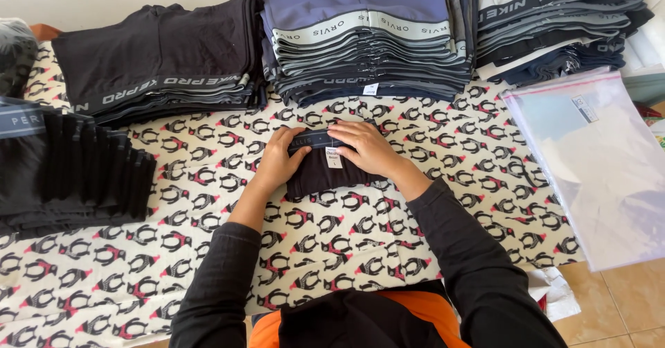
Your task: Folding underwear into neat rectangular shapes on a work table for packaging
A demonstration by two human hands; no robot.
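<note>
A small folded dark garment [320,175] with a grey waistband and a white tag lies on the penguin-patterned cloth [208,251]. My left hand [277,159] rests flat on its left edge. The fingers of my right hand [367,147] press down on its top right part, next to the tag. Both arms wear dark long sleeves.
Stacks of folded garments line the far side: black [163,53], blue and grey [364,39], grey and navy [554,22]. A fanned dark pile [69,171] lies at left. Clear plastic bags [596,161] lie at right, over the tiled floor [616,306].
</note>
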